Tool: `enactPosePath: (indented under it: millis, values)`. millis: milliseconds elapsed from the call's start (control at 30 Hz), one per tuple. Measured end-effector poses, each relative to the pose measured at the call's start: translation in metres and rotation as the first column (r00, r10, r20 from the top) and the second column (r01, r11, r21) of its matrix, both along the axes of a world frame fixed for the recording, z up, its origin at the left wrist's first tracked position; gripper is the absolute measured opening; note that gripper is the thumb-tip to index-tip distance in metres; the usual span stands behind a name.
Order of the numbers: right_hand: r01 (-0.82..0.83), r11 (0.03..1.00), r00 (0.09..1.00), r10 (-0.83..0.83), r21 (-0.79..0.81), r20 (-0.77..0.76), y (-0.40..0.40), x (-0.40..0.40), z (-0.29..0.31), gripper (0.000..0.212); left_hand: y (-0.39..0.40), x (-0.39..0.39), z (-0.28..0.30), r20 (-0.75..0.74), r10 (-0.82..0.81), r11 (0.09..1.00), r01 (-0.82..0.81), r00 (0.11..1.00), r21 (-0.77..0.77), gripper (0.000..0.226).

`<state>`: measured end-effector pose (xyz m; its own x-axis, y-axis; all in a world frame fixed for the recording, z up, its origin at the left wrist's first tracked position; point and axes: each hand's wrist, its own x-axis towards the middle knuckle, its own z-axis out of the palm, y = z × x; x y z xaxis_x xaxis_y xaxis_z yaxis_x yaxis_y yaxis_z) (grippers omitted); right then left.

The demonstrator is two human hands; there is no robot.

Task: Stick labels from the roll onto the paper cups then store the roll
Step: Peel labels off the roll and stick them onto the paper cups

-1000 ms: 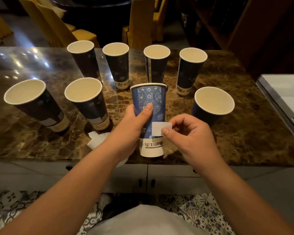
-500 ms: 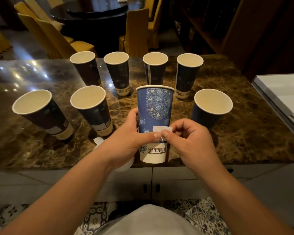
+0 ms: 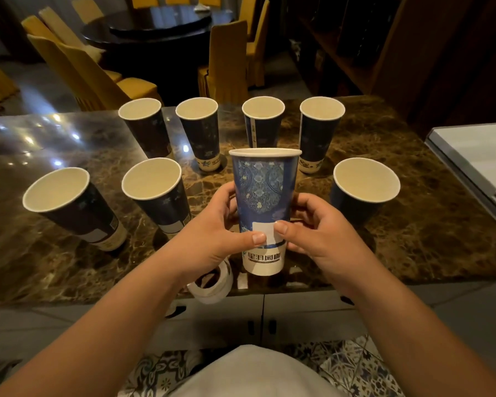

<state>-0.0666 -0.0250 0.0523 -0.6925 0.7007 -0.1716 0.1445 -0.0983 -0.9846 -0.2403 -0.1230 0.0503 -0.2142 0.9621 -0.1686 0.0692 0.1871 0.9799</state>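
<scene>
I see the label roll (image 3: pixel 212 283) just below my left hand (image 3: pixel 212 233). Both it and my right hand (image 3: pixel 321 236) wrap the blue paper cup (image 3: pixel 262 196), thumbs pressing the white label (image 3: pixel 267 232) flat. Seven cups stand beyond.

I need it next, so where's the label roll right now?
The label roll lies at the counter's near edge, just under the left hand, left of the held cup.

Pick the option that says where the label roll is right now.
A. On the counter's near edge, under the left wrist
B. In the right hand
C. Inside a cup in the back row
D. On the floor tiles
A. The label roll lies on the counter at its near edge, just below the left hand, while both hands hold the blue cup.
</scene>
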Motion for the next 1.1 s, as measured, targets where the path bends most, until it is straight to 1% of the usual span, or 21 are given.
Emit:
enactPosePath:
  millis: [67,167,233,300,400,467,500,567,700,867,1000,1100]
  values:
    - [0.004,1.000,1.000,-0.004,0.031,-0.001,0.003,-0.002,-0.003,0.044,0.002,-0.002,0.001,-0.085,-0.002,1.000,0.000,0.996,-0.020,0.080]
    - [0.013,0.997,1.000,-0.011,0.070,-0.028,0.009,-0.005,-0.007,0.045,0.005,-0.007,-0.001,-0.143,0.002,1.000,-0.003,0.990,-0.009,0.078]
    - [0.010,0.990,0.999,-0.014,0.142,0.029,0.012,-0.009,-0.009,0.047,0.007,-0.010,-0.002,-0.234,0.037,0.999,-0.036,0.972,0.005,0.077]
    - [0.011,0.971,0.995,-0.035,0.239,0.098,0.016,-0.013,-0.013,0.053,0.011,-0.013,-0.002,-0.339,0.077,0.997,-0.073,0.938,0.023,0.077]
    - [-0.011,0.890,0.974,-0.093,0.456,0.206,0.018,-0.021,-0.014,0.064,0.016,-0.015,-0.004,-0.465,0.133,0.991,-0.121,0.875,0.056,0.080]
    - [-0.070,0.804,0.948,-0.131,0.590,0.290,0.020,-0.028,-0.018,0.064,0.021,-0.017,-0.007,-0.543,0.135,0.990,-0.135,0.829,0.039,0.085]
    - [-0.103,0.768,0.935,-0.142,0.632,0.326,0.022,-0.031,-0.021,0.062,0.023,-0.019,-0.009,-0.571,0.132,0.990,-0.139,0.810,0.032,0.085]
    - [-0.146,0.748,0.913,-0.150,0.647,0.379,0.027,-0.037,-0.026,0.059,0.028,-0.021,-0.013,-0.600,0.139,0.989,-0.145,0.788,0.039,0.081]
    - [-0.165,0.797,0.894,-0.128,0.581,0.429,0.035,-0.048,-0.033,0.061,0.033,-0.026,-0.024,-0.616,0.162,0.984,-0.176,0.771,0.038,0.078]
    - [-0.196,0.797,0.883,-0.109,0.571,0.456,0.042,-0.054,-0.039,0.056,0.035,-0.032,-0.029,-0.666,0.156,0.980,-0.196,0.729,0.015,0.070]
    - [-0.243,0.769,0.870,-0.096,0.591,0.483,0.044,-0.054,-0.039,0.056,0.035,-0.033,-0.028,-0.669,0.151,0.981,-0.193,0.728,0.011,0.065]
    - [-0.240,0.774,0.874,-0.089,0.585,0.477,0.043,-0.052,-0.041,0.056,0.034,-0.032,-0.026,-0.656,0.135,0.982,-0.188,0.743,-0.012,0.069]
